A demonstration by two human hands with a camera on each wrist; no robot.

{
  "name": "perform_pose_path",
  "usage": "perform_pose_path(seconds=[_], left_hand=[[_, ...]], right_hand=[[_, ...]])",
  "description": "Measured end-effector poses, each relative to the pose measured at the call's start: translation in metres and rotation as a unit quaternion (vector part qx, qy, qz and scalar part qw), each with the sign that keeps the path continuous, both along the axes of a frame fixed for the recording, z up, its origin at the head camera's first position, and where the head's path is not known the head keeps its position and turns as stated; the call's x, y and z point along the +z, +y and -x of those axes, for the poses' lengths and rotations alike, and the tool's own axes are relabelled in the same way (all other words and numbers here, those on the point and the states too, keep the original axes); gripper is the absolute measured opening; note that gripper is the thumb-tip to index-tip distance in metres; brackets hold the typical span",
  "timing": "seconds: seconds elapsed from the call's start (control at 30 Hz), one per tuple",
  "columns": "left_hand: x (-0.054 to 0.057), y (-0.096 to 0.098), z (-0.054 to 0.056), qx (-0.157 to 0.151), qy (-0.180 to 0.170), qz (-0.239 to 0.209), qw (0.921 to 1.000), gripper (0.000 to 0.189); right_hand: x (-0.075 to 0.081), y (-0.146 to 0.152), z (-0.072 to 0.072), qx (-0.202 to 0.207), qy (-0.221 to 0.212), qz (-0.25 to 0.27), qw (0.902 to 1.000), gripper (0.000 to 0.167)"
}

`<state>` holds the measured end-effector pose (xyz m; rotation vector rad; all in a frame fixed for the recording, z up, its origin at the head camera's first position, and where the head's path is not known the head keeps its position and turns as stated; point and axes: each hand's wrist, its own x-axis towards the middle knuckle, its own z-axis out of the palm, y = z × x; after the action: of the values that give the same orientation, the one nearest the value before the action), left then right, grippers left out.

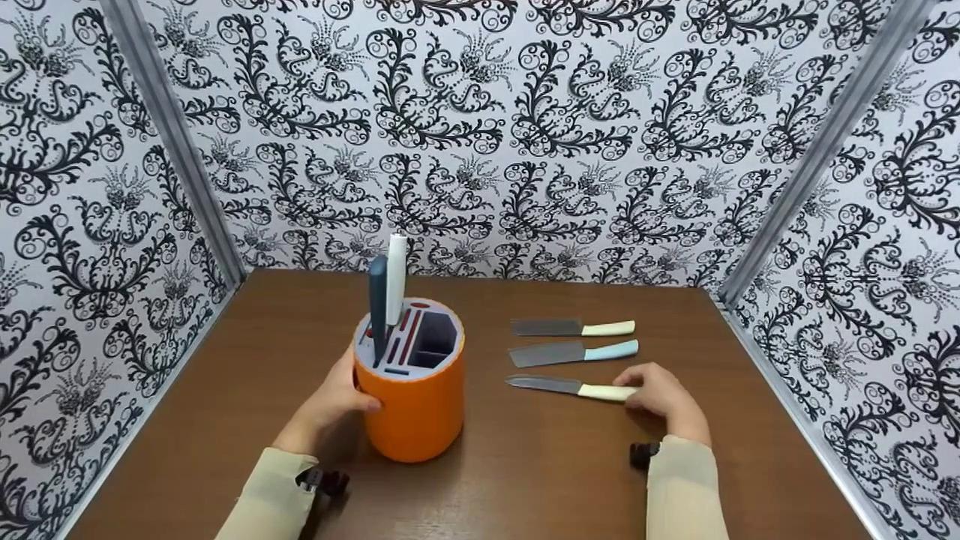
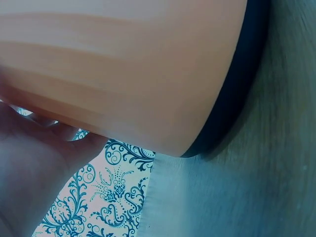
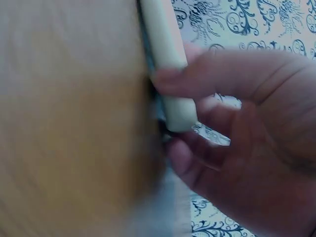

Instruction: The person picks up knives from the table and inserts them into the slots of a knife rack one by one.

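My left hand (image 1: 335, 394) grips the left side of an orange knife block (image 1: 416, 416), thumb across its front and fingers behind. In the left wrist view the block's wall (image 2: 148, 79) and dark base stand against the table. A dark-handled knife (image 1: 378, 300) and a white-handled knife (image 1: 397, 277) stand upright in its slotted top. On the right, my right hand (image 1: 664, 394) pinches the butt end of the cream handle (image 1: 604, 392) of a pointed knife, whose blade points left. In the right wrist view, thumb and fingers lie on either side of that handle (image 3: 165, 44).
Behind the pointed knife lie a blue-handled knife (image 1: 574, 352) and a cream-handled broad knife (image 1: 572, 328), blades to the left. The brown table (image 1: 540, 480) is bounded by patterned walls (image 1: 480, 135) with grey posts at the corners.
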<state>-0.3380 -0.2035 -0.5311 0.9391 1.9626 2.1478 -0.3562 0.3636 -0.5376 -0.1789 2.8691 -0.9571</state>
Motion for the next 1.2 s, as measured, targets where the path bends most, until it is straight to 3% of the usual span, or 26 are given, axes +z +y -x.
perform_pose_path(seconds=[0.13,0.33,0.57,0.63,0.7,0.8,0.87,0.97,1.07,1.2], left_hand=[[0.003,0.002,-0.001,-0.006,-0.005,0.0,1.0,0.125],[0.007,0.003,-0.001,-0.01,0.005,0.0,0.9999,0.12],[0.005,0.001,-0.001,-0.001,0.006,0.005,1.0,0.124],[0.004,0.0,-0.001,0.002,0.006,0.005,1.0,0.124],[0.003,0.0,0.0,0.007,0.005,0.006,0.9999,0.125],[0.001,-0.001,0.001,0.012,0.001,0.005,0.9999,0.128],[0.0,-0.002,0.001,0.014,0.003,0.001,0.9999,0.131],[0.0,-0.002,0.001,0.017,0.007,-0.006,0.9998,0.136],[0.0,-0.002,0.0,0.017,0.009,-0.006,0.9998,0.136],[-0.002,0.0,0.0,0.017,0.007,-0.001,0.9998,0.132]], right_hand=[[0.004,0.004,-0.003,0.053,-0.004,0.038,0.9978,0.034],[0.019,0.016,-0.008,0.121,0.021,0.104,0.9869,0.034],[0.041,0.036,-0.026,0.08,0.057,0.208,0.9731,0.035],[0.048,0.038,-0.031,0.064,0.069,0.263,0.9601,0.034],[0.056,0.039,-0.038,0.052,0.079,0.329,0.9395,0.031],[0.068,0.038,-0.048,0.051,0.096,0.435,0.8939,0.03],[0.076,0.036,-0.054,0.063,0.108,0.489,0.8632,0.038],[0.088,0.031,-0.06,0.09,0.128,0.536,0.8295,0.045],[0.098,0.024,-0.067,0.103,0.15,0.552,0.8141,0.046],[0.108,0.014,-0.075,0.094,0.186,0.552,0.8073,0.044]])
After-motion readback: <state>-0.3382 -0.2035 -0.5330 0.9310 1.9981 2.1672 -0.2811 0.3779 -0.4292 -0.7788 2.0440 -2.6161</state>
